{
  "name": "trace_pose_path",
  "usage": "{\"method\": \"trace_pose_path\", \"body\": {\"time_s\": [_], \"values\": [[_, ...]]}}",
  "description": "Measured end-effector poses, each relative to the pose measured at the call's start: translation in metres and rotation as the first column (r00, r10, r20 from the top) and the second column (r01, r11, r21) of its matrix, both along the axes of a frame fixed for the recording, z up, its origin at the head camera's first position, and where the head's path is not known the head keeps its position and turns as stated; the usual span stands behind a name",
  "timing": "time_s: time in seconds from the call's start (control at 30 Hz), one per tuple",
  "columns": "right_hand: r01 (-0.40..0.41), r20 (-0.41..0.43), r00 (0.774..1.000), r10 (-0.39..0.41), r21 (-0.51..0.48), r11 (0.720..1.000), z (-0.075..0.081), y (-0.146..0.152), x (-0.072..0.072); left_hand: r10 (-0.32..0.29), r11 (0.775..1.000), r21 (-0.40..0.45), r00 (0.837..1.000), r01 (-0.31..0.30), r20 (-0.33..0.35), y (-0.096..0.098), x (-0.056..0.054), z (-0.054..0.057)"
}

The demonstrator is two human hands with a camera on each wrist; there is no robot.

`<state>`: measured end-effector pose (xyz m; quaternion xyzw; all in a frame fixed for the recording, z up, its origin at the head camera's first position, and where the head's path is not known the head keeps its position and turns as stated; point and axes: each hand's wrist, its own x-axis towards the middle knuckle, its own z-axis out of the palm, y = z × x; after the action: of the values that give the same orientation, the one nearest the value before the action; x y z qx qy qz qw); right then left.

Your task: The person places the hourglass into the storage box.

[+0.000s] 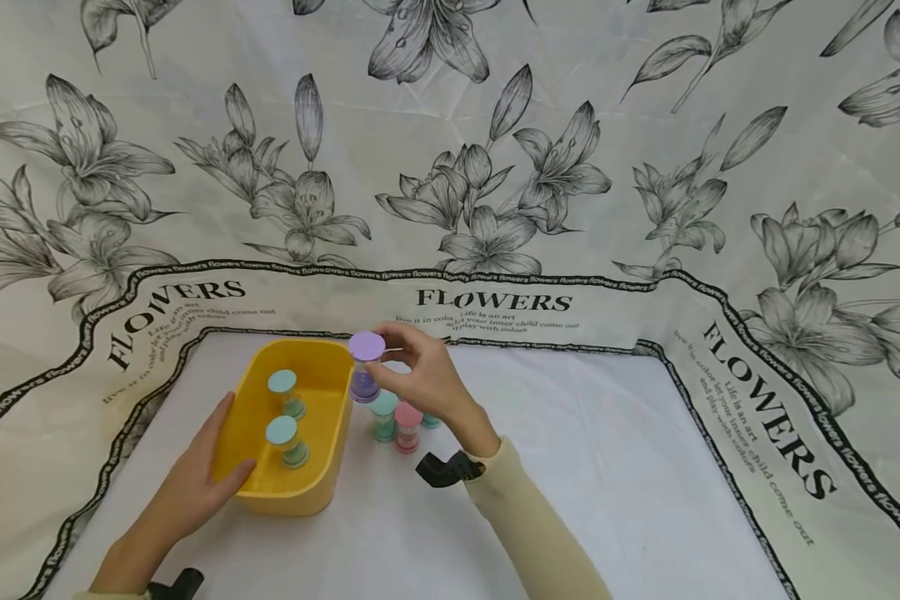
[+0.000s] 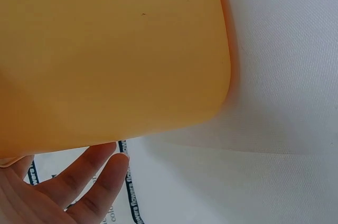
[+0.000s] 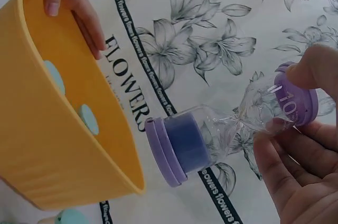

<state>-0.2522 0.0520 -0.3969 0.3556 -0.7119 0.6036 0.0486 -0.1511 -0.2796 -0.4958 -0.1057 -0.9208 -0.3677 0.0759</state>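
Observation:
A purple sand timer point(image 1: 366, 350) is pinched by my right hand point(image 1: 420, 371) at one cap, thumb against fingers. In the right wrist view, the timer's purple sand point(image 3: 186, 140) lies in the bulb farther from that hand. It is held beside the right rim of a yellow bin point(image 1: 328, 492). My left hand point(image 1: 195, 483) grips the bin's near-left rim, its thumb hooked over the edge and its fingers along the outside. Within the bin stand two sand timers with light blue caps, a farther one point(image 1: 282, 382) and a nearer one point(image 1: 282, 431).
Right of the bin, on the white cloth point(image 1: 570, 467), stand a teal sand timer point(image 1: 384, 421) and a pink one point(image 1: 407, 427). Another teal piece point(image 1: 431, 422) is partly hidden by my right arm. A flower-printed cloth point(image 1: 480, 167) rises behind.

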Motion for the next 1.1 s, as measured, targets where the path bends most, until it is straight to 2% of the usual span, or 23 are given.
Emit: {"method": "trace_pose_path", "body": {"time_s": [0.3, 0.57, 0.67, 0.9, 1.1], "values": [[-0.112, 0.061, 0.992, 0.108, 0.065, 0.992, 0.007, -0.051, -0.022, -0.006, 1.0, -0.018, 1.0, 0.005, -0.022, -0.002, -0.003, 0.003], [-0.203, 0.076, 0.978, 0.194, 0.131, 0.97, 0.001, -0.089, -0.033, -0.01, 1.0, 0.005, 1.0, 0.01, -0.002, -0.004, -0.002, 0.0], [-0.218, 0.095, 0.975, 0.203, 0.183, 0.959, -0.004, -0.1, -0.035, -0.013, 1.0, 0.007, 1.0, 0.013, 0.009, -0.004, 0.0, -0.004], [-0.251, 0.148, 0.964, 0.221, 0.23, 0.94, -0.013, -0.12, -0.043, -0.019, 1.0, -0.014, 0.999, 0.018, -0.046, -0.005, -0.001, -0.002], [-0.241, 0.253, 0.95, 0.182, 0.226, 0.944, -0.03, -0.131, -0.046, -0.019, 1.0, 0.008, 1.0, 0.019, -0.009, -0.004, -0.002, -0.001]]}}
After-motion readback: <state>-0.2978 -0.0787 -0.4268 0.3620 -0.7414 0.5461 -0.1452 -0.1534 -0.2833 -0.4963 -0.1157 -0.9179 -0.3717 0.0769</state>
